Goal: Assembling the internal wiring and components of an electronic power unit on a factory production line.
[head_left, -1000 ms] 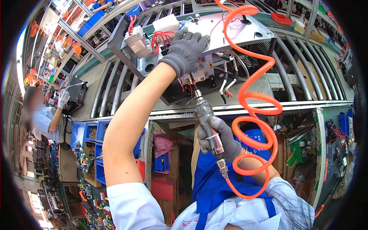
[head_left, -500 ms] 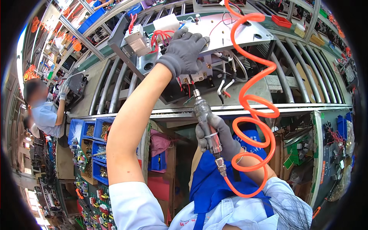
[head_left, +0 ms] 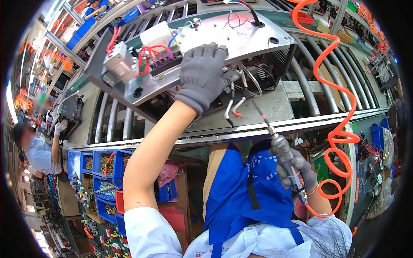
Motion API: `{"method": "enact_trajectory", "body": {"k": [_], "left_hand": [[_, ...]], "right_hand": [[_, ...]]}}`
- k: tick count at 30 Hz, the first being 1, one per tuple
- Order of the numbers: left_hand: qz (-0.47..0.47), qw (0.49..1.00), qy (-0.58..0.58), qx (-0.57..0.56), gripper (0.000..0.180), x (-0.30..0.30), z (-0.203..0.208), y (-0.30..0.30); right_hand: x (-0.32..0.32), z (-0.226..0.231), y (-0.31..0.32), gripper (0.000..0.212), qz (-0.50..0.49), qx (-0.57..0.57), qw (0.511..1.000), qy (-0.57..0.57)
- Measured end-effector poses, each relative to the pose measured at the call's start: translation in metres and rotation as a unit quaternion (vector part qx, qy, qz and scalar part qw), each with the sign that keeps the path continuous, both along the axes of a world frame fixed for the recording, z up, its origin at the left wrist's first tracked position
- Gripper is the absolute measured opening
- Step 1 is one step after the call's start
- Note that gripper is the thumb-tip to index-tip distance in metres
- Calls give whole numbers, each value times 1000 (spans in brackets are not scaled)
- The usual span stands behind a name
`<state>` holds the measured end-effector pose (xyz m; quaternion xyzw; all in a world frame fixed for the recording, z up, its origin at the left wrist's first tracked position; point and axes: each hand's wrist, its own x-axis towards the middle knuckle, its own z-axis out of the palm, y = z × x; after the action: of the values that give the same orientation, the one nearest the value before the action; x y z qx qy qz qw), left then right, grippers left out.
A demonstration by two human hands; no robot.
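My left hand, in a grey glove, rests on the front edge of a silver metal panel, fingers laid over it and thumb out to the side. The panel belongs to an equipment chassis with a dark side plate, a pale component block and red wires. White-sleeved cables hang from its front. My right hand, also gloved, is closed around a pneumatic screwdriver. Its bit points up toward the chassis, apart from it. An orange coiled air hose runs to the tool.
Metal rollers of a conveyor flank the chassis, with a metal rail along the near side. Blue bins of small hardware stand at left. A co-worker handles another unit at far left. A cluttered bench lies at right.
My right hand has drawn the screwdriver down and right, off the chassis. The chassis appears farther left in view. My left hand remains on the panel.
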<state>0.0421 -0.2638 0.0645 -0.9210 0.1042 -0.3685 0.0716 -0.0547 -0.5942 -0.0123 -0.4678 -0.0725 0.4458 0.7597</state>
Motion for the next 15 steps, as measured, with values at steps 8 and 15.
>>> {"method": "enact_trajectory", "body": {"k": [8, 15], "left_hand": [[102, 993, -29, 45, 38, 20, 2, -9], [49, 997, -62, -7, 46, 12, -9, -8]], "right_hand": [[66, -50, 2, 24, -190, -121, 974, -38], [166, -71, 7, 49, -13, -426, 711, -559]]}}
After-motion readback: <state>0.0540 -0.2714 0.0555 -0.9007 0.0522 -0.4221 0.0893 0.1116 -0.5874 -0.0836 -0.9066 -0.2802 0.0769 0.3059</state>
